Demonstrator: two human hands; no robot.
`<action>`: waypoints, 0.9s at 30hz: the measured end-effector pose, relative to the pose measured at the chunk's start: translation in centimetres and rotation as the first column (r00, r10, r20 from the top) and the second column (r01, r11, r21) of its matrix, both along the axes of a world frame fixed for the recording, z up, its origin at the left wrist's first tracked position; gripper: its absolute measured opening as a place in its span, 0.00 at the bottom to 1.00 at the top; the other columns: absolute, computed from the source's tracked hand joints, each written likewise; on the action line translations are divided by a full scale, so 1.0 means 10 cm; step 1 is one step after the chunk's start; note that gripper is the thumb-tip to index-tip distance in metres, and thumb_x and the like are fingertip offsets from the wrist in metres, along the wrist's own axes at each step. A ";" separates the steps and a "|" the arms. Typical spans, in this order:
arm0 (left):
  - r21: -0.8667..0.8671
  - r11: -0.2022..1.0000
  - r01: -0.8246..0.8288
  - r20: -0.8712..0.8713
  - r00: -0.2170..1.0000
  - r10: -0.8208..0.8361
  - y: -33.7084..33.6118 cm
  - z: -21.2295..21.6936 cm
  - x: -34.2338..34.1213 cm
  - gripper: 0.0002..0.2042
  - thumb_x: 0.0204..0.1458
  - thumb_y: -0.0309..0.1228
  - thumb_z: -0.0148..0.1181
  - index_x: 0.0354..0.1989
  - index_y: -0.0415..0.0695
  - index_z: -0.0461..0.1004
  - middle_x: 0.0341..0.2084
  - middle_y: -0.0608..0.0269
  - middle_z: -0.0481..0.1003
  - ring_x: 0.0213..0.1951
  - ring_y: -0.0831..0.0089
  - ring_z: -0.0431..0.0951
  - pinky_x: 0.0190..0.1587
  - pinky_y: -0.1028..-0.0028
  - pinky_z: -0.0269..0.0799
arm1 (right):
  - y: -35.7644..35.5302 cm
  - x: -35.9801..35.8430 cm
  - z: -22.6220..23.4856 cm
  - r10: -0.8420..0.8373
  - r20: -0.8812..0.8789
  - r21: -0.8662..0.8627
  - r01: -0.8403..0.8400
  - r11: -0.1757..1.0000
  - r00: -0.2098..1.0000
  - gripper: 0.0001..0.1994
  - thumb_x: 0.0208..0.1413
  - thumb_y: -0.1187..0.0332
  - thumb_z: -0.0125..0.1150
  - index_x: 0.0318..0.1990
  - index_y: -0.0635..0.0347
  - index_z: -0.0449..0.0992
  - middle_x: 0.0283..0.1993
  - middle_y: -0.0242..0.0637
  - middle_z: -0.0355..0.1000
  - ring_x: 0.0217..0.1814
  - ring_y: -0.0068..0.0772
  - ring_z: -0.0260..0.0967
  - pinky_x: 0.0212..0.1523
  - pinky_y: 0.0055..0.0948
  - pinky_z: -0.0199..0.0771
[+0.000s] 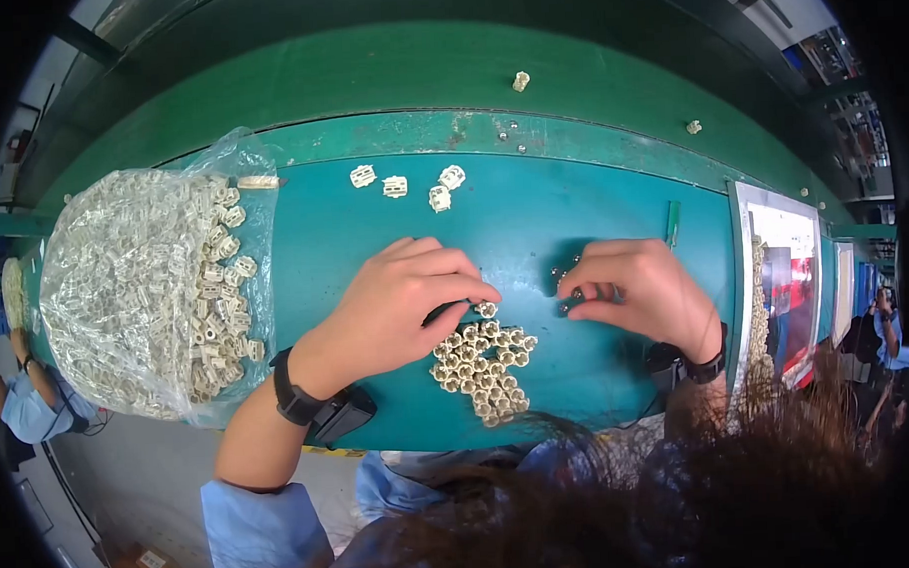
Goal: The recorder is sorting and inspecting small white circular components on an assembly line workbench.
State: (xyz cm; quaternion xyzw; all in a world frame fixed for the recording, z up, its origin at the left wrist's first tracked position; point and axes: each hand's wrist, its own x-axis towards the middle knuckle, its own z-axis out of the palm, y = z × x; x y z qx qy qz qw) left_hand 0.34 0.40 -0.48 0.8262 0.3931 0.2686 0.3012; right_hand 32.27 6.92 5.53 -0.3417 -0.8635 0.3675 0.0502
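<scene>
The left hand [400, 306] is pinching one cream plastic piece [486, 309] at the top of the pile [480, 368] on the table [532, 211], while the right hand [640, 293] is curling shut on small dark metal bits [572, 298] just beside, keeping both within reach.

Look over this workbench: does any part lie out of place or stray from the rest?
Yes. Two cream parts, one stray part and another stray part, lie alone on the dark green belt beyond the teal table, far from the clear bag and the cluster of parts by the left hand.
</scene>
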 end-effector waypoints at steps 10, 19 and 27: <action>0.163 0.896 -0.412 0.015 0.909 0.416 0.12 0.13 -0.11 0.15 0.58 0.20 0.72 0.51 0.51 0.90 0.46 0.65 0.84 0.47 0.62 0.81 0.49 0.64 0.80 | -0.06 -0.03 -0.07 0.036 0.001 0.045 -0.036 0.998 0.999 0.08 0.56 0.78 0.78 0.41 0.55 0.88 0.37 0.33 0.81 0.33 0.30 0.80 0.35 0.34 0.80; 0.226 0.778 -0.586 -0.086 0.784 0.615 0.25 0.10 -0.39 0.12 0.57 0.24 0.78 0.49 0.45 0.89 0.45 0.64 0.83 0.44 0.61 0.82 0.46 0.65 0.81 | -0.08 -0.10 -0.22 -0.067 -0.187 -0.041 0.061 0.997 0.980 0.07 0.58 0.77 0.79 0.44 0.59 0.91 0.40 0.38 0.86 0.32 0.33 0.81 0.35 0.32 0.81; -0.064 0.874 -0.482 0.026 0.874 0.485 0.14 0.30 -0.37 0.11 0.56 0.21 0.79 0.47 0.42 0.89 0.44 0.63 0.84 0.37 0.72 0.82 0.41 0.72 0.82 | -0.26 -0.38 -0.37 -0.203 -0.181 -0.005 0.205 0.979 0.962 0.08 0.56 0.76 0.82 0.42 0.62 0.90 0.36 0.38 0.83 0.31 0.30 0.79 0.33 0.32 0.79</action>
